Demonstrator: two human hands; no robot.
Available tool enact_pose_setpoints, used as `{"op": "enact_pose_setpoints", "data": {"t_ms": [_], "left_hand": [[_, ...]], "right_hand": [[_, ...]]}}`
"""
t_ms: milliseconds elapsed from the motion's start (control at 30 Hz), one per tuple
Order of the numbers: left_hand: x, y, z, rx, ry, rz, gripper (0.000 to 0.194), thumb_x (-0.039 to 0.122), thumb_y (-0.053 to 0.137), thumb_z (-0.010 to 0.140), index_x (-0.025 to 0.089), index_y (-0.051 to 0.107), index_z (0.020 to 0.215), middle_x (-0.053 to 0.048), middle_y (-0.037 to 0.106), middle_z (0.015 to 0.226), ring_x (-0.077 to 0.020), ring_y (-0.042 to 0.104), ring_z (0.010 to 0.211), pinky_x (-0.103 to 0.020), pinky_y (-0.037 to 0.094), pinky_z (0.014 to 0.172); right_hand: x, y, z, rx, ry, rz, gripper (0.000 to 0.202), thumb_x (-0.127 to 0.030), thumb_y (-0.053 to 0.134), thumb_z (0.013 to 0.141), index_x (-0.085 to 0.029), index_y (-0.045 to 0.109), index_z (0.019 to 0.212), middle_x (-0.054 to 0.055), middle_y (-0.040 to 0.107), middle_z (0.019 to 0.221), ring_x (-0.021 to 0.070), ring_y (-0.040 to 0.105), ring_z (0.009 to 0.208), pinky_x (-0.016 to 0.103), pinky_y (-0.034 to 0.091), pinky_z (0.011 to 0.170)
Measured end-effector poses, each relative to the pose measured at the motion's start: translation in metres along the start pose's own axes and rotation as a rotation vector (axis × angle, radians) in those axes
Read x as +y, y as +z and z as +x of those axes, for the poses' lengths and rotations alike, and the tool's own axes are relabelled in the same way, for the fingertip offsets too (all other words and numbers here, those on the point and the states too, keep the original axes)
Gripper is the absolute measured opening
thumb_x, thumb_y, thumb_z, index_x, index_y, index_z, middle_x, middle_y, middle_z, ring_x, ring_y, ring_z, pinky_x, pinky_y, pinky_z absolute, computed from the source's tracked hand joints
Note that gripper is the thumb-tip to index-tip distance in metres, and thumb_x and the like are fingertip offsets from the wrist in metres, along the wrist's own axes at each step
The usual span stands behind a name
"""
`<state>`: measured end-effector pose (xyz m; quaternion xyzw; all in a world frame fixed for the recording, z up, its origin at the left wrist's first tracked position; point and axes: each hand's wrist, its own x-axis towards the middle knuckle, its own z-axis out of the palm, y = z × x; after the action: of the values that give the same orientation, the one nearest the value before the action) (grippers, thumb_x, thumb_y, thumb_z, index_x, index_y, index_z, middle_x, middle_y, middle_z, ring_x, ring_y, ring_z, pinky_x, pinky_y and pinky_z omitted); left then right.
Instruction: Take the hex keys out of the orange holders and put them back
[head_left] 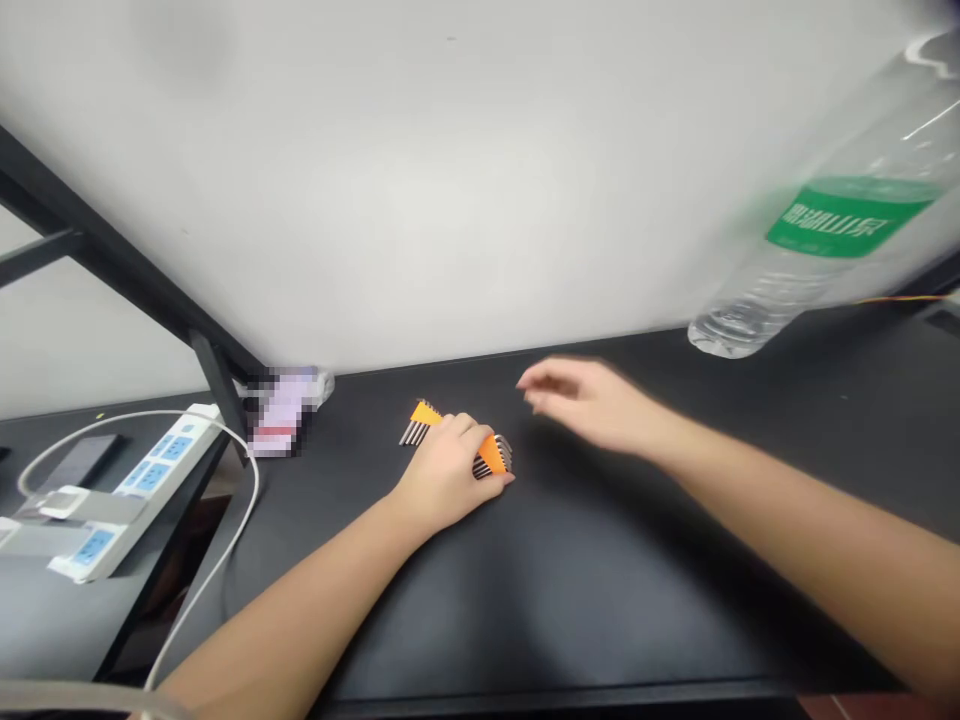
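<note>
An orange holder (493,455) with several thin dark metal rods, like a hex key set, lies on the black table (600,600). My left hand (448,470) is wrapped over its middle, fingers bent around it, so that part is hidden. The holder's left end and its rods stick out past my knuckles. To the right, my right hand (581,398) hovers above the table, apart from the holder. Its fingers are loosely curved with a gap between thumb and fingertips, and nothing shows in them.
A large clear bottle (825,220) with a green label stands at the back right by the white wall. At the left are a pixelated package (281,410), a white power strip (150,490), a looping white cable (244,520) and a dark metal frame (127,260).
</note>
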<state>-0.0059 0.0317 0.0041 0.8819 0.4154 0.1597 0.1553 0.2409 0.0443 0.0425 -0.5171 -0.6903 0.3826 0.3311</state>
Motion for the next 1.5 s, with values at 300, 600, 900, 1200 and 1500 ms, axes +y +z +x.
{"op": "enact_pose_setpoints", "data": {"t_ms": [300, 600, 900, 1200, 1500], "left_hand": [[-0.006, -0.003, -0.004, 0.176, 0.001, -0.251, 0.041, 0.032, 0.079, 0.084, 0.023, 0.062, 0.121, -0.007, 0.059, 0.113, -0.0207, 0.06, 0.104, -0.037, 0.053, 0.095], [-0.003, -0.003, -0.002, 0.015, -0.035, -0.176, 0.041, 0.033, 0.066, 0.094, 0.023, 0.054, 0.131, -0.01, 0.057, 0.12, -0.0226, 0.061, 0.101, -0.039, 0.056, 0.086], [-0.001, -0.005, 0.0, 0.0, -0.022, -0.062, 0.034, 0.043, 0.061, 0.097, 0.022, 0.054, 0.123, -0.007, 0.063, 0.106, -0.0253, 0.058, 0.098, -0.042, 0.05, 0.086], [-0.005, -0.004, -0.004, 0.018, -0.014, 0.043, 0.037, 0.04, 0.058, 0.098, 0.02, 0.049, 0.129, -0.008, 0.063, 0.107, -0.0258, 0.06, 0.096, -0.041, 0.05, 0.083], [0.0, -0.004, -0.004, -0.006, 0.035, 0.081, 0.029, 0.041, 0.054, 0.1, 0.018, 0.052, 0.119, -0.008, 0.062, 0.099, -0.0241, 0.06, 0.087, -0.038, 0.049, 0.074]], "right_hand": [[0.03, 0.059, 0.011, -0.214, 0.079, 0.49, 0.027, -0.041, 0.069, 0.091, -0.021, 0.063, 0.107, 0.001, 0.068, 0.075, 0.015, 0.063, 0.065, 0.029, 0.051, 0.06], [0.027, 0.06, 0.006, -0.267, 0.1, 0.483, 0.026, -0.042, 0.07, 0.091, -0.022, 0.06, 0.105, 0.0, 0.066, 0.077, 0.0128, 0.061, 0.06, 0.027, 0.049, 0.055], [0.03, 0.058, 0.005, -0.207, 0.141, 0.485, 0.031, -0.044, 0.075, 0.087, -0.022, 0.063, 0.105, 0.001, 0.063, 0.083, 0.0091, 0.05, 0.055, 0.022, 0.04, 0.042], [0.036, 0.056, 0.009, -0.224, 0.134, 0.497, 0.03, -0.042, 0.072, 0.089, -0.022, 0.059, 0.107, -0.001, 0.065, 0.083, 0.0083, 0.054, 0.048, 0.023, 0.042, 0.044], [0.029, 0.057, 0.006, -0.289, 0.126, 0.411, 0.024, -0.04, 0.068, 0.092, -0.024, 0.057, 0.107, -0.001, 0.068, 0.083, 0.0074, 0.049, 0.048, 0.021, 0.043, 0.042]]}}
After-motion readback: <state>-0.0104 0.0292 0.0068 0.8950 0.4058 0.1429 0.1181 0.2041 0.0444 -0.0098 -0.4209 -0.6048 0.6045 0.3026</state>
